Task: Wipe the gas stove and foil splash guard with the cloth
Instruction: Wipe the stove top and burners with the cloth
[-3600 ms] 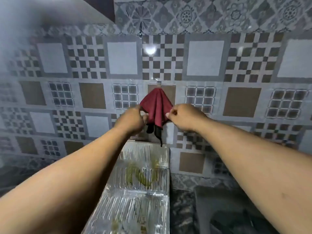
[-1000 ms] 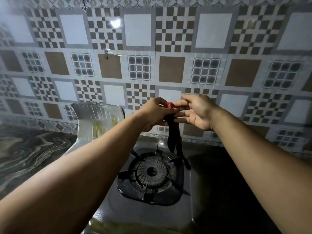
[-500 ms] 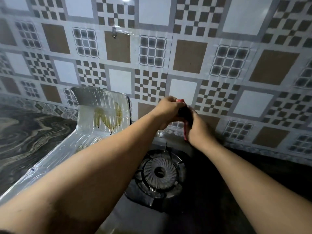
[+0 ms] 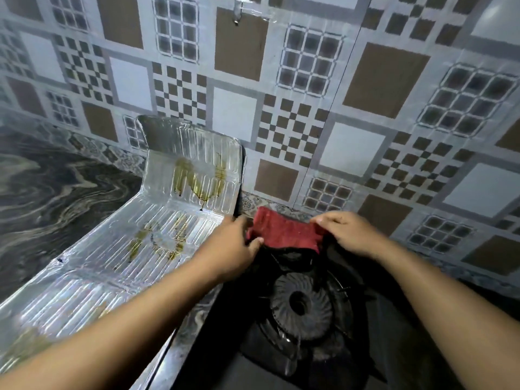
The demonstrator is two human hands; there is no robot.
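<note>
A: Item one, the cloth?
B: Red on its upper face, with a dark underside or edge hanging below. It is stretched out between both hands, above the far edge of the gas stove, close to the wall.

A: How is it held?
B: Its left end is pinched by the left hand, thumb curled against fingers. Its right end is gripped by the right hand, fingers bent over the top edge.

A: Item two, the stove?
B: Dark-surfaced. A round ribbed burner with black pan supports is seen just below and between the two hands, on the person's side of the cloth. Whether the hanging dark part touches the supports cannot be told.

A: Item three, the foil splash guard?
B: Ribbed silver sheet, found to the left of the left hand. One panel lies flat along the counter, the far panel is bent upright against the wall. Yellow-brown drip stains are noted on the upright panel, more on the flat one.

A: Surroundings?
B: A patterned tile wall in brown, grey and white is recorded beyond both hands, with a small hook mounted high above the left hand. A dark marbled countertop is listed further left of the foil.
</note>
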